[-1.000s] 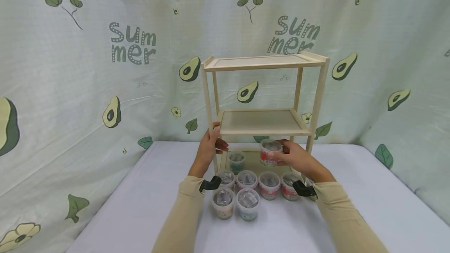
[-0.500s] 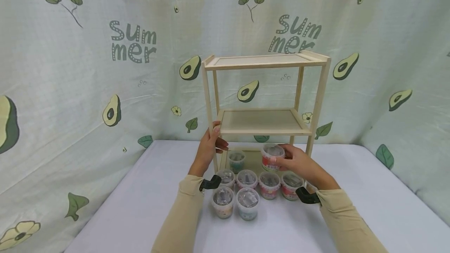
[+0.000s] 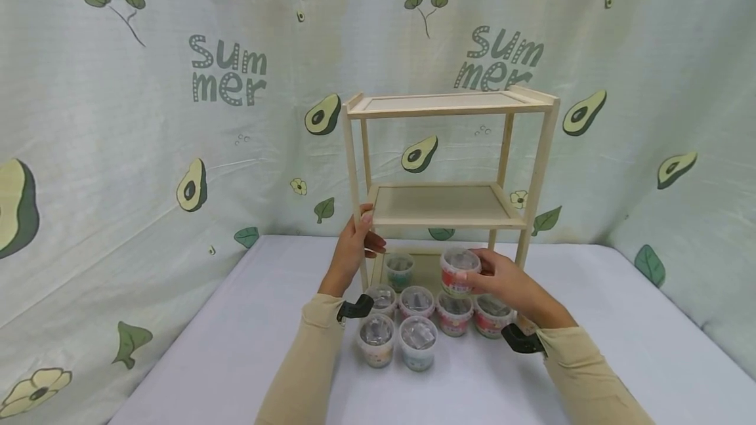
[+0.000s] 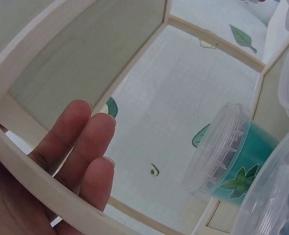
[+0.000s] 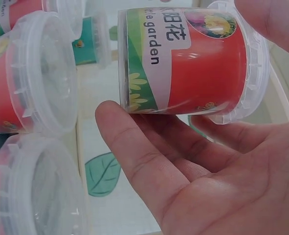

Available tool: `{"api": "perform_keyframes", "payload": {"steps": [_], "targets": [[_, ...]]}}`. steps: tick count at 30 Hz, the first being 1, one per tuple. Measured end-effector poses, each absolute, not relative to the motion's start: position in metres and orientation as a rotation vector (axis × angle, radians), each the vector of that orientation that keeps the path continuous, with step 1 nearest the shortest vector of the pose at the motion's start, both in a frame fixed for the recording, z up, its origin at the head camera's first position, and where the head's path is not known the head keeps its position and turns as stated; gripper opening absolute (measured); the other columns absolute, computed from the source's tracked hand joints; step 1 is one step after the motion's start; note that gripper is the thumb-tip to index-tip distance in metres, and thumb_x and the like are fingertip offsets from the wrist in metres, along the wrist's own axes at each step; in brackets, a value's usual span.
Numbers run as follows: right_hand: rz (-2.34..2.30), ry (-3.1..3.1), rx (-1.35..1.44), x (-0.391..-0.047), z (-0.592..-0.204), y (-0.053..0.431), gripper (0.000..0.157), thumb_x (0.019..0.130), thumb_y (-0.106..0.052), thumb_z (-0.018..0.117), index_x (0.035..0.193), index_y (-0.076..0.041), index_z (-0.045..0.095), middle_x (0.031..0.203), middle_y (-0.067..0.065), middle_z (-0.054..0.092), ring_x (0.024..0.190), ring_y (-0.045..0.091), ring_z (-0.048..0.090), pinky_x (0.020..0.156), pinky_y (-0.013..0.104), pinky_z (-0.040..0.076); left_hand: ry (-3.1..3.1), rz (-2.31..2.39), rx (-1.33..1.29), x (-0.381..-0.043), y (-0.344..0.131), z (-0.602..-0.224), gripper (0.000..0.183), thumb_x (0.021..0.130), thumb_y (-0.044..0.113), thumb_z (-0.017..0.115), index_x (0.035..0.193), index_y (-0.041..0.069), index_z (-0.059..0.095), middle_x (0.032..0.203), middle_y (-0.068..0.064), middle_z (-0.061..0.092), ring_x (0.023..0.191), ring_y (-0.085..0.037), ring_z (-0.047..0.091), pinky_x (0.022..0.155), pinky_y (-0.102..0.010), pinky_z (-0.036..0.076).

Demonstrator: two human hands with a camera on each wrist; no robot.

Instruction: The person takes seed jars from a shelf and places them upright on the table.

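My right hand [image 3: 510,284] grips a red plastic tub [image 3: 456,279] with a clear lid, holding it in front of the lowest shelf level. Its label reads "little garden" in the right wrist view, where the fingers and thumb lie on opposite sides of the red tub [image 5: 208,63]. At the middle level, my left hand [image 3: 347,256] holds the front left post of a wooden shelf rack [image 3: 443,222]. Three of its fingers [image 4: 93,142] reach past the post in the left wrist view. One teal tub [image 3: 399,272] stands on the lowest shelf.
Several lidded tubs stand on the white table before the rack: a back row including a red tub [image 3: 492,317] and a pink tub [image 3: 417,303], and two in front, one pale blue tub [image 3: 418,346]. A printed curtain [image 3: 272,149] hangs behind.
My right hand has lowered the red tub and brought it slightly right, closer over the row of tubs. The left hand keeps its hold on the post.
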State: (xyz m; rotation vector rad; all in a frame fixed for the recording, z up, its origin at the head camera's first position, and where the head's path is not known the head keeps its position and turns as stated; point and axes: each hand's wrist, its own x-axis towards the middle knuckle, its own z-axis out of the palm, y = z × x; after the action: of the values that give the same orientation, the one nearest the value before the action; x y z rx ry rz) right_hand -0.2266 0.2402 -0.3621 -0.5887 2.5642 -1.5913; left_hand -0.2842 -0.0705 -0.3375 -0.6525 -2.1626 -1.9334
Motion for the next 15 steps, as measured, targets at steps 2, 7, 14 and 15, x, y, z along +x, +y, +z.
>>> {"api": "perform_keyframes", "payload": {"steps": [2,7,14,15], "targets": [[-1.592,2.569,-0.585,-0.226,-0.363,0.241,0.069,0.097,-0.035,0.068,0.147,0.002,0.039,0.130,0.017,0.060,0.113,0.026,0.063,0.090,0.042,0.054,-2.158,-1.932,-0.656,-0.285,-0.070,-0.337,0.052,0.110,0.037,0.040,0.153,0.009,0.037,0.094,-0.036,0.065,0.087,-0.053,0.067,0.077,-0.058,0.052],[-1.586,2.590,-0.578,-0.221,-0.364,0.242,0.069,0.097,-0.034,0.068,0.148,0.001,0.038,0.131,0.017,0.059,0.115,0.027,0.062,0.092,0.043,0.053,-2.154,-1.927,-0.665,-0.284,-0.070,-0.337,0.051,0.110,0.037,0.039,0.153,0.009,0.037,0.094,-0.036,0.065,0.087,-0.054,0.067,0.076,-0.056,0.053],[-1.601,2.572,-0.591,-0.215,-0.370,0.243,0.065,0.097,-0.033,0.069,0.147,-0.002,0.041,0.134,0.016,0.058,0.120,0.028,0.059,0.095,0.043,0.051,-2.166,-1.926,-0.662,-0.284,-0.070,-0.337,0.052,0.110,0.038,0.039,0.153,0.009,0.036,0.095,-0.037,0.064,0.087,-0.054,0.066,0.077,-0.057,0.052],[-1.603,2.567,-0.592,-0.214,-0.371,0.243,0.064,0.096,-0.033,0.069,0.147,-0.003,0.042,0.133,0.015,0.058,0.119,0.028,0.059,0.094,0.042,0.051,-2.169,-1.924,-0.661,-0.284,-0.070,-0.337,0.052,0.110,0.038,0.039,0.153,0.009,0.036,0.095,-0.036,0.064,0.087,-0.053,0.067,0.076,-0.057,0.052]]}}
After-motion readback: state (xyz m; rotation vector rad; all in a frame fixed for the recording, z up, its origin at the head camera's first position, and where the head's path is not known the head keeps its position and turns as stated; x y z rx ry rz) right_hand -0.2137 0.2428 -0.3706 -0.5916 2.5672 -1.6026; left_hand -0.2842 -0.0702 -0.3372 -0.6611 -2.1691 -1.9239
